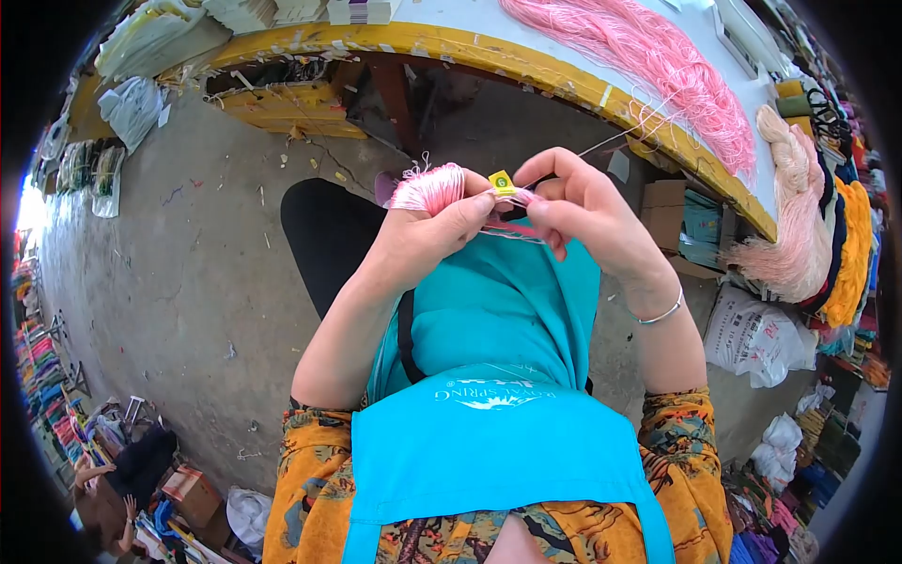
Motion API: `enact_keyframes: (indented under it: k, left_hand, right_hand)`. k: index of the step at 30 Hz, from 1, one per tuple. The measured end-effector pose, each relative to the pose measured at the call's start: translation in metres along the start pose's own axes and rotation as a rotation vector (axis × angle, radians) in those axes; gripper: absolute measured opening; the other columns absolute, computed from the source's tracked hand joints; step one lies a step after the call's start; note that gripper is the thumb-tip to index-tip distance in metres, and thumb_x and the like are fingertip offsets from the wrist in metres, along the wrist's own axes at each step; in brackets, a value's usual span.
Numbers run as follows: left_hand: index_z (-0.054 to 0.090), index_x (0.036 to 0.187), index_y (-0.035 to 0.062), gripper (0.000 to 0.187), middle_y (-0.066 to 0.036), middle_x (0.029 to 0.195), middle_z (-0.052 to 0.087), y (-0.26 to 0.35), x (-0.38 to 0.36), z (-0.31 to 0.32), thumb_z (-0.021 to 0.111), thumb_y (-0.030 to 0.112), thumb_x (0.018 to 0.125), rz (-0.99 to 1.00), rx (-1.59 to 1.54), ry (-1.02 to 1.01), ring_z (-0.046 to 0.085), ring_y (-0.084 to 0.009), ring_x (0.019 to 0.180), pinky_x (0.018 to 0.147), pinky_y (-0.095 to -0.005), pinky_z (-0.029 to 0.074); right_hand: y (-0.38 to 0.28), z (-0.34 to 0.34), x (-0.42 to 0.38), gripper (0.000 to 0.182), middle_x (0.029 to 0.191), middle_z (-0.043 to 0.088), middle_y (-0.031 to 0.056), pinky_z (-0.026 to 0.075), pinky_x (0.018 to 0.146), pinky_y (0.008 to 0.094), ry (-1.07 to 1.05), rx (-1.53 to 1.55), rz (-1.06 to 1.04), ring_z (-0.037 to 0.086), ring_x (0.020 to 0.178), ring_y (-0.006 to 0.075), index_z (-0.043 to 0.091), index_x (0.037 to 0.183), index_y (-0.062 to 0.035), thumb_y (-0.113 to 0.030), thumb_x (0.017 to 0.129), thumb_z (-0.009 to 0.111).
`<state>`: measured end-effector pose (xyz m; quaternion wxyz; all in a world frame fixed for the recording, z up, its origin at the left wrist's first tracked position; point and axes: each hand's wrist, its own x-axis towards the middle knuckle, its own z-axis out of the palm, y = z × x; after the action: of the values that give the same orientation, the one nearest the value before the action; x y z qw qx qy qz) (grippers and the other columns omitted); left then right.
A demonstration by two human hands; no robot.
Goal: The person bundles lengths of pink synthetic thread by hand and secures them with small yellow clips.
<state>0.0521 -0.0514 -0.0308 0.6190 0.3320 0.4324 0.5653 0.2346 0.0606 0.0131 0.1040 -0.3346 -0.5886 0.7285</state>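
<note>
My left hand (434,233) is closed around a bundle of pink thread (430,191), whose looped ends fan out above the fist. A small yellow label (502,182) with a dark mark sits by my left thumb tip, on the thread strands. Thumb and fingers of my right hand (601,221) pinch the pink strands just right of the label. More strands hang in a loop below, between both hands. A thin thread rises from behind my right hand toward the table. Some right fingertips are hidden behind the strands.
A yellow-edged table (526,70) curves across the top, with a long pink thread hank (658,66) lying on it. Coloured hanks (850,254) hang at the right. A white sack (752,334) and a cardboard box (665,218) stand on the floor. Another person (103,498) is at lower left.
</note>
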Motion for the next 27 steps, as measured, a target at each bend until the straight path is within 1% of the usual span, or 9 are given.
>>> enact_keyframes:
  k: [2, 4, 9, 11, 12, 14, 15, 20, 27]
  left_hand:
    - [0.064, 0.097, -0.0008, 0.015, 0.003, 0.077, 0.057, 0.003, 0.001, 0.0, 0.059, 0.013, 0.094, -0.053, 0.037, 0.024, 0.049, -0.0019, 0.068, 0.061, -0.0177, 0.041]
    - [0.064, 0.096, -0.0012, 0.015, 0.003, 0.077, 0.057, 0.006, 0.0, 0.004, 0.059, 0.013, 0.094, 0.011, 0.111, 0.055, 0.049, -0.0025, 0.069, 0.062, -0.0182, 0.043]
    - [0.061, 0.101, -0.0022, 0.014, 0.003, 0.077, 0.055, 0.001, 0.001, 0.011, 0.06, 0.008, 0.092, 0.124, 0.266, 0.144, 0.052, -0.0047, 0.073, 0.066, -0.0197, 0.046]
    - [0.057, 0.11, -0.0017, 0.022, 0.002, 0.076, 0.056, -0.005, 0.004, 0.022, 0.062, 0.004, 0.09, 0.25, 0.178, 0.304, 0.05, -0.0029, 0.069, 0.064, -0.0189, 0.045]
    - [0.054, 0.115, -0.0006, 0.029, 0.001, 0.075, 0.056, -0.006, 0.001, 0.017, 0.063, 0.002, 0.088, 0.248, 0.318, 0.321, 0.047, -0.001, 0.064, 0.061, -0.0186, 0.044]
    - [0.055, 0.113, -0.0009, 0.027, 0.0, 0.075, 0.056, -0.007, -0.002, 0.017, 0.064, 0.003, 0.088, 0.283, 0.42, 0.389, 0.043, 0.0003, 0.059, 0.057, -0.0187, 0.044]
    - [0.059, 0.107, -0.0022, 0.02, 0.0, 0.075, 0.058, -0.008, -0.001, 0.018, 0.065, 0.004, 0.089, 0.352, 0.443, 0.372, 0.048, -0.0012, 0.061, 0.059, -0.0196, 0.046]
    - [0.063, 0.1, -0.0042, 0.013, -0.003, 0.08, 0.064, 0.003, -0.001, 0.027, 0.064, 0.004, 0.091, 0.278, 0.31, 0.315, 0.058, -0.0049, 0.07, 0.064, -0.0208, 0.05]
    - [0.066, 0.097, -0.0052, 0.011, -0.005, 0.083, 0.066, 0.008, -0.002, 0.026, 0.063, 0.005, 0.092, 0.199, 0.303, 0.285, 0.062, -0.0075, 0.075, 0.066, -0.0219, 0.051]
  right_hand:
    - [0.007, -0.003, 0.003, 0.012, 0.073, 0.059, -0.0001, 0.04, 0.05, 0.0178, -0.076, 0.016, -0.012, 0.051, 0.062, 0.0016, 0.059, 0.098, 0.0023, -0.008, 0.091, 0.059]
    - [0.019, 0.003, 0.008, 0.012, 0.074, 0.059, -0.0015, 0.041, 0.055, 0.0167, 0.045, -0.02, -0.223, 0.049, 0.064, 0.0, 0.062, 0.095, 0.0035, -0.008, 0.09, 0.062]
    - [0.018, 0.012, 0.004, 0.01, 0.073, 0.059, -0.0029, 0.041, 0.058, 0.0162, 0.116, -0.026, -0.254, 0.048, 0.065, -0.0002, 0.065, 0.091, 0.0038, -0.006, 0.089, 0.063]
    - [0.019, 0.016, 0.004, 0.01, 0.073, 0.059, -0.0029, 0.041, 0.058, 0.0165, 0.17, 0.002, -0.298, 0.049, 0.065, 0.0002, 0.065, 0.09, 0.0036, -0.006, 0.089, 0.063]
    - [0.021, 0.018, 0.004, 0.009, 0.073, 0.059, -0.0026, 0.041, 0.057, 0.017, 0.192, -0.007, -0.326, 0.049, 0.065, 0.0008, 0.065, 0.09, 0.0035, -0.005, 0.089, 0.063]
    - [0.022, 0.023, 0.006, 0.008, 0.073, 0.06, -0.0023, 0.042, 0.057, 0.0175, 0.215, -0.013, -0.356, 0.05, 0.065, 0.0013, 0.065, 0.09, 0.0034, -0.004, 0.089, 0.063]
    - [0.023, 0.026, 0.007, 0.007, 0.073, 0.06, -0.0018, 0.042, 0.056, 0.0181, 0.246, -0.013, -0.376, 0.051, 0.065, 0.0018, 0.065, 0.09, 0.003, -0.004, 0.089, 0.063]
    - [0.025, 0.03, 0.007, 0.004, 0.07, 0.061, 0.0, 0.043, 0.055, 0.0196, 0.311, -0.173, -0.483, 0.054, 0.064, 0.0021, 0.064, 0.088, 0.0019, -0.002, 0.087, 0.064]
    - [0.021, 0.027, 0.008, 0.002, 0.066, 0.059, 0.0093, 0.045, 0.052, 0.0255, 0.349, -0.504, -0.63, 0.058, 0.057, 0.0122, 0.063, 0.081, 0.0004, 0.002, 0.08, 0.064]
